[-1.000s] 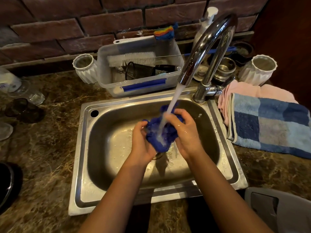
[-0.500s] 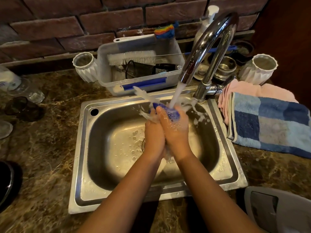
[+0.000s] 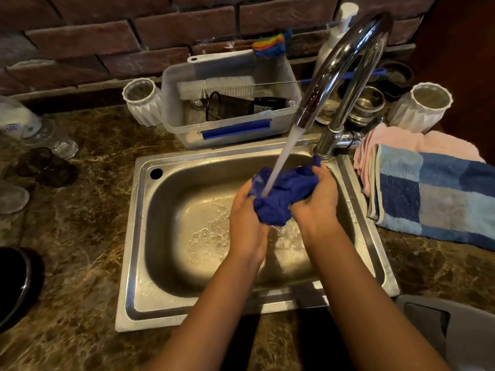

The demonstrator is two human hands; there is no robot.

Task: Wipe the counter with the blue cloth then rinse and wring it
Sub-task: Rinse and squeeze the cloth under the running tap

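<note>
Item 1. Crumpled dark-blue cloth [image 3: 285,195]: bunched between both hands over the right half of the rectangular stainless-steel sink [image 3: 139,236], directly under the running white stream of water [image 3: 282,160], which strikes its upper left part.

Item 2. Left hand [image 3: 247,223]: fingers curled round the left side of the cloth, grasping it.

Item 3. Right hand [image 3: 318,199]: fingers curled round the right side of the cloth, grasping it; one corner of the cloth sticks up above the fingers.

Item 4. Curved chrome tap [image 3: 345,68]: mounted at the back right corner of the sink, spout arching forward and left.

Item 5. Dark brown marbled stone surface [image 3: 75,236]: surrounds the sink on all sides.

Item 6. Clear plastic tub with a blue strip [image 3: 230,129]: stands just behind the sink; a white bottle brush [image 3: 217,88] lies across it, with a black mesh strainer [image 3: 227,105] inside.

Item 7. White ribbed vases, two: one [image 3: 143,103] left of the tub, one [image 3: 422,108] at the far right.

Item 8. Folded blue checked towel [image 3: 434,191]: right of the sink, lying on a pink towel [image 3: 396,140].

Item 9. White pump bottle [image 3: 337,30]: behind the tap, against the red brick wall [image 3: 107,36].
</note>
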